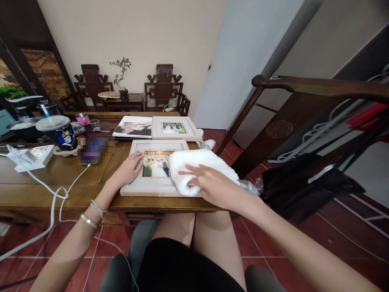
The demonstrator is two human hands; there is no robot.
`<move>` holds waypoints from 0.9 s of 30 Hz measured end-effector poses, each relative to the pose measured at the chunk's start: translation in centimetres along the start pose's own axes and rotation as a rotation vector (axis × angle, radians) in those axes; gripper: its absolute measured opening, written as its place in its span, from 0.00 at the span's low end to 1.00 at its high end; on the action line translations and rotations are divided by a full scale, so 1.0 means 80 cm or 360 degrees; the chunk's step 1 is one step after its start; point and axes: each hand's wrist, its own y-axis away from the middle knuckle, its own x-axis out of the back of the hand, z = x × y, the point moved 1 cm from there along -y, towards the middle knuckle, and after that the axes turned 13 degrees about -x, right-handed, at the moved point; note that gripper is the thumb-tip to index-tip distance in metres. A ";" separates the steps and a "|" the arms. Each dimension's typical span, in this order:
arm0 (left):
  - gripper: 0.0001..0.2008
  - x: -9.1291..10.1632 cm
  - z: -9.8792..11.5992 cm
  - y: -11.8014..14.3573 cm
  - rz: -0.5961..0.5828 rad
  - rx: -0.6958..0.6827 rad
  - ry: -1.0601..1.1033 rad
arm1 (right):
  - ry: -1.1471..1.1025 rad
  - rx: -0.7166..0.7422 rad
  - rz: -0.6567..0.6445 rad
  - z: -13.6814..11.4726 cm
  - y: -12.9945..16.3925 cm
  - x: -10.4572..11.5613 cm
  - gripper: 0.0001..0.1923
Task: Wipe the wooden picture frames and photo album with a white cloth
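Observation:
A light-wood picture frame [131, 188] lies flat near the table's front edge, with a small photo [155, 163] in its wide pale mat. Across the frame's left side rests my left hand [129, 167], its fingers stretched flat over the mat by the photo. A folded fluffy white towel [202, 157] covers the frame's right part and hangs past its right edge. My right hand [209, 184] presses on this towel and grips a fold, with some fingertips tucked into it.
Behind lie a second framed photo [174, 129] and a white photo album [132, 127]. To the left are a phone [92, 152] on a charging cable, a lidded cup [59, 132] and a power strip [38, 157]. A wooden chair [273, 125] stands at the right.

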 end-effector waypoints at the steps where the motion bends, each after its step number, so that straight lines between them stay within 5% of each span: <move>1: 0.25 0.000 -0.001 0.000 -0.0011 -0.0004 -0.0003 | 0.0001 -0.0031 0.0001 0.006 -0.002 0.000 0.28; 11: 0.24 -0.001 0.000 0.001 -0.0025 0.0001 -0.0031 | -0.0040 -0.0244 0.0304 0.042 -0.082 -0.015 0.32; 16: 0.23 -0.001 0.002 -0.001 0.0024 -0.0009 -0.0016 | -0.0027 -0.0061 0.0505 -0.001 -0.143 -0.003 0.28; 21: 0.18 0.006 0.010 -0.004 0.0051 -0.0046 -0.0010 | 0.0191 0.0210 0.0400 -0.060 -0.202 -0.005 0.28; 27: 0.20 0.002 0.006 -0.003 0.0066 -0.0031 0.0002 | 0.0258 0.0124 0.0317 -0.047 -0.212 -0.004 0.21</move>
